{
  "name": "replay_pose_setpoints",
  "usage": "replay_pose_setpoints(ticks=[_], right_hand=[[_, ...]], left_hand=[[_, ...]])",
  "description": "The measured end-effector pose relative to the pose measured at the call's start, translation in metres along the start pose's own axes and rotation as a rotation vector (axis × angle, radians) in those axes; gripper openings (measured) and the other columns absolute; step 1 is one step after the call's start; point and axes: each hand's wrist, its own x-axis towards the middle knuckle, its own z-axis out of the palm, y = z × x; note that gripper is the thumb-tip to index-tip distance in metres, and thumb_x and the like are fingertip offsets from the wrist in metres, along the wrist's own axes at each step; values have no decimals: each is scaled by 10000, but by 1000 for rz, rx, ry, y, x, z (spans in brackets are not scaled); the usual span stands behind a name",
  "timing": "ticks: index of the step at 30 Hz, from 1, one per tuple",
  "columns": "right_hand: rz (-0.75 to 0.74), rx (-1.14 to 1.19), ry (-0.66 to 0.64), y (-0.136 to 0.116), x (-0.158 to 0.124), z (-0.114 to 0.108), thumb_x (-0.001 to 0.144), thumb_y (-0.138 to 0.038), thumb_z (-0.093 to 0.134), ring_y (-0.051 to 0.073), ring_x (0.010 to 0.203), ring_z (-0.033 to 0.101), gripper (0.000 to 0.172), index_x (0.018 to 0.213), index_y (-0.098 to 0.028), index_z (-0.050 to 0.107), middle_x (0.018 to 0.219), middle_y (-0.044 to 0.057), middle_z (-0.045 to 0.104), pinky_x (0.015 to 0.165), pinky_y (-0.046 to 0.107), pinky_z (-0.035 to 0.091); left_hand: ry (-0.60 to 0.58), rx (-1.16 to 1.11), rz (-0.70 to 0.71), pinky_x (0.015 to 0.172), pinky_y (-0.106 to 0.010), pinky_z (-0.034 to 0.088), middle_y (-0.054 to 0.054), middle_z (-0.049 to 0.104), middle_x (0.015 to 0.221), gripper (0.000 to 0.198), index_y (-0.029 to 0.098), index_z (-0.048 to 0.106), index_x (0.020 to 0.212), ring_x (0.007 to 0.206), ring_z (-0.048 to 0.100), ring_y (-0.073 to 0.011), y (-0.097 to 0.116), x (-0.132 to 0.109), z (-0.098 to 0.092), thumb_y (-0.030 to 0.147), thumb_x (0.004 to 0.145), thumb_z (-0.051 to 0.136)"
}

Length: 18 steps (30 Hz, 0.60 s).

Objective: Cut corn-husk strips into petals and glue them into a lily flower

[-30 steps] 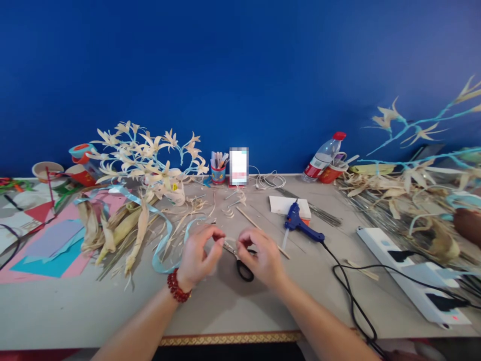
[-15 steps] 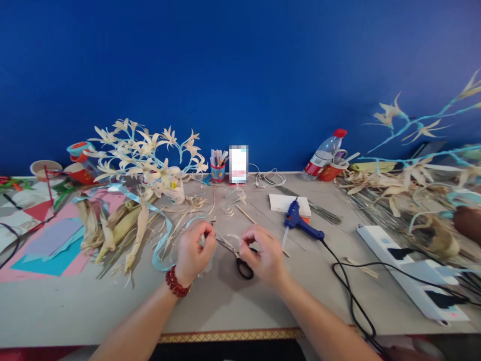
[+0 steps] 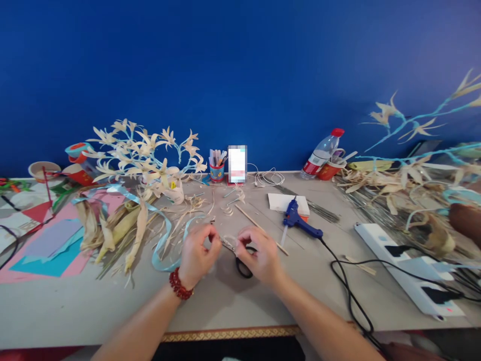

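My left hand (image 3: 200, 254), with a red bead bracelet (image 3: 179, 285) at its wrist, is closed in a pinch. Facing it across a small gap, my right hand (image 3: 259, 254) also pinches thumb against forefinger. Whatever is between the fingertips is too small to make out. Scissors with black handles (image 3: 245, 271) lie on the table beneath my hands, their blades partly hidden. Beside my left hand a light blue ribbon (image 3: 161, 259) curls over the table. A thin wooden stick (image 3: 282, 248) lies just beyond my right hand.
Dried husks (image 3: 122, 230) and husk flowers (image 3: 150, 145) stand left. To the right are a blue glue gun (image 3: 300, 220), its black cord, a white power strip (image 3: 408, 271) and a tilted bottle (image 3: 323, 153). Another person's hand (image 3: 465, 223) shows at the right edge.
My hands have come closer together: the left moved slightly right, the right slightly left. Both stay pinched.
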Motion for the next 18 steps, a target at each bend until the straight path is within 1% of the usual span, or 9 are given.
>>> replay_pose_setpoints(ticks=[2,5,7,11,16,18], right_hand=[[13,2,18,0,0,0,819,-157,540,149,632,563,103,738,-218,526,710,20,602,593,259,470],[16,21,-16,0,0,2,832,-175,542,146,622,560,104,736,-215,533,698,15,600,584,253,463],[14,27,-31,0,-1,4,836,-177,543,146,625,556,110,732,-212,534,691,12,596,587,253,457],[2,23,-32,-1,-1,5,834,-169,548,149,631,554,119,725,-213,529,691,11,594,591,259,453],[16,33,37,-2,1,-1,826,-163,538,154,642,571,120,722,-222,523,700,17,593,606,272,474],[24,30,37,-2,1,-2,821,-159,541,152,639,573,120,719,-219,523,699,16,595,607,270,478]], left_hand=[[-20,-58,-1,658,-293,434,-15,594,678,156,204,555,723,676,558,-171,1,0,-2,198,845,459],[-103,-158,20,686,-297,455,-27,631,747,117,200,589,790,726,584,-177,8,-2,0,221,845,487],[-125,-189,12,692,-296,458,-25,629,739,128,199,585,763,720,582,-174,11,-4,4,217,849,492],[-109,-216,-29,694,-290,457,-18,617,709,175,196,563,704,703,577,-166,8,-7,8,204,857,479],[-33,-248,-124,641,-270,453,-1,608,655,197,194,572,702,650,580,-154,-2,-4,3,207,866,462],[-34,-256,-103,657,-278,465,-12,627,692,174,193,584,747,681,596,-162,-1,-3,0,217,869,462]])
